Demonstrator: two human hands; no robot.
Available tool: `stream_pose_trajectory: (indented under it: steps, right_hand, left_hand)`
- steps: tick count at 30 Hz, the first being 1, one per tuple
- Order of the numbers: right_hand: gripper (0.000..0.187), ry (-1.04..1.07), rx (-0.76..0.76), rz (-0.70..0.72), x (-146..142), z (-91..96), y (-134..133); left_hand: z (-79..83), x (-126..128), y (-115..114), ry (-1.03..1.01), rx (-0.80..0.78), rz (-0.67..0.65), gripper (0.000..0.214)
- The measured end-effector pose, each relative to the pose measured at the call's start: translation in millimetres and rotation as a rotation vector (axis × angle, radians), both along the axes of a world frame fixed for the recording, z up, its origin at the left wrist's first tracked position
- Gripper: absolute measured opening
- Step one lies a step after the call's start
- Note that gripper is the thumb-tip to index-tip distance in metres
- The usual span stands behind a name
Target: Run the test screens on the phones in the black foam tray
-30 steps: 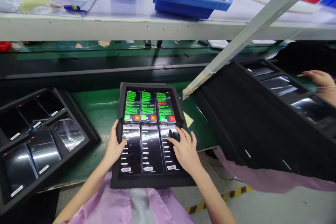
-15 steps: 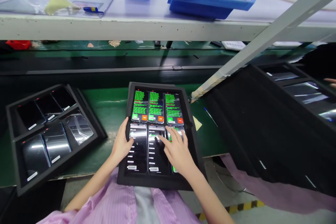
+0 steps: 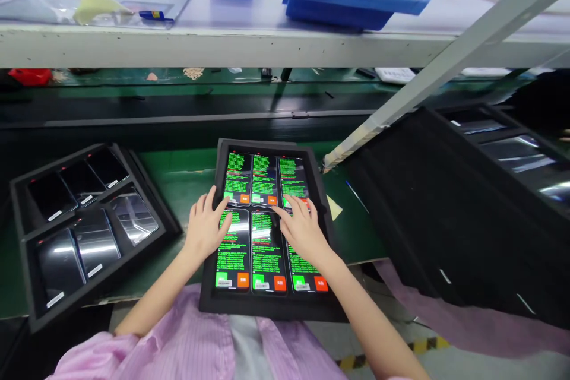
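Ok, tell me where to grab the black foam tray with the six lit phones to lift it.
Take the black foam tray by its two long side rims, about midway, one hand from each side. Those rims are bare foam; the middle is filled with six lit phones lying face up, so probably keep it level.

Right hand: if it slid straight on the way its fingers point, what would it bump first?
Probably the top middle phone in the tray. The right hand points away and leftward, close to that row; whether it touches glass is unclear.
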State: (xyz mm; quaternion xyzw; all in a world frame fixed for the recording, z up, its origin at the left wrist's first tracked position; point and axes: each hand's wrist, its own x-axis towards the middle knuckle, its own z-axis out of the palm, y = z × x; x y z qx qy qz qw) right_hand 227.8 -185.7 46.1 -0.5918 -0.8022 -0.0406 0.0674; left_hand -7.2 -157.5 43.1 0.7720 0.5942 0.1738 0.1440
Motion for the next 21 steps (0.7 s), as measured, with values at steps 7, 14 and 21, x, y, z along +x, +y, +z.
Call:
stream_pose_trajectory:
  steps: [7,14,21]
  right_hand:
    - [0.032,-0.047,-0.048,0.086,-25,-3.6,37]
    - [0.034,-0.026,0.074,-0.208,-10,-9.0,18]
    - [0.036,0.01,0.011,-0.274,12,-10.5,-4]
  left_hand:
    - [-2.6,6,13,0.1,0.054,-0.024,0.035]
    - [-2.8,6,3,-0.015,0.04,0.103,0.044]
    - [-9.1,-5,-14,-0.235,-0.122,0.098,0.054]
